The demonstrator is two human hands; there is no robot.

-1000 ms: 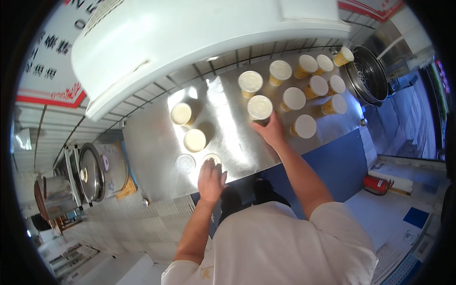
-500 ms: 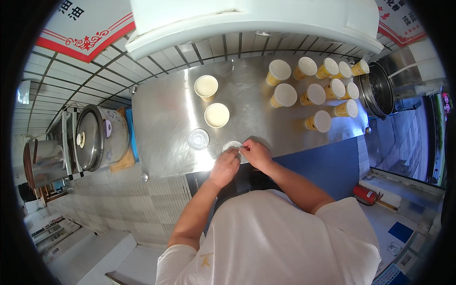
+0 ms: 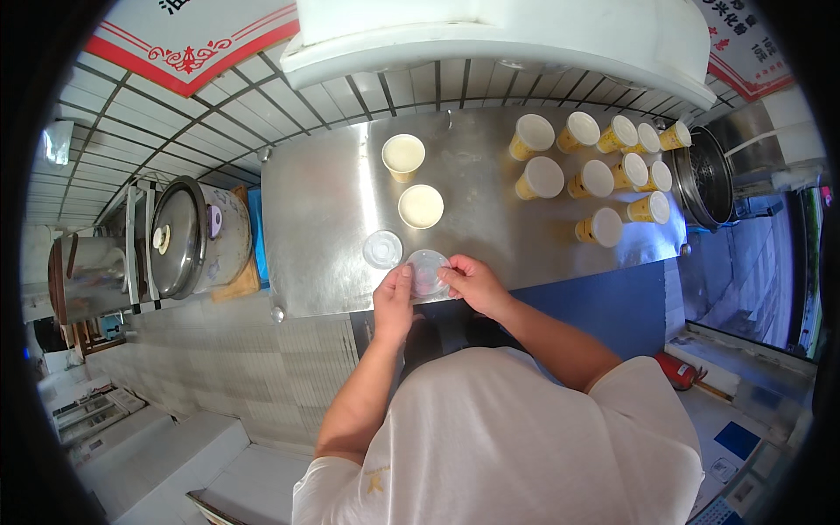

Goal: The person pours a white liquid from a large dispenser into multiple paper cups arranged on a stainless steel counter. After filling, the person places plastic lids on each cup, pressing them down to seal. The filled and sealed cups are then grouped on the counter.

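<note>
Between my two hands, at the near edge of the steel table, is a clear plastic lid [image 3: 428, 272]. My left hand [image 3: 393, 297] pinches its left rim with thumb and fingers. On the opposite rim, my right hand [image 3: 473, 284] grips it the same way. Just left of it another clear lid [image 3: 382, 250] lies flat on the table. Farther off stand two uncovered paper cups filled with a pale creamy liquid, a nearer cup [image 3: 421, 207] and a farther cup [image 3: 402, 156].
Several yellow-and-white cups with white tops [image 3: 542, 178] stand in rows on the right of the steel table [image 3: 324, 210]. A large lidded pot [image 3: 197, 236] is at the left, dark round pans [image 3: 707, 175] at the right end. A white cabinet [image 3: 499, 44] overhangs the back.
The lid between my hands has been raised and tilted into fuller view, and my hands have moved apart to its two sides. The whole view has shifted slightly.
</note>
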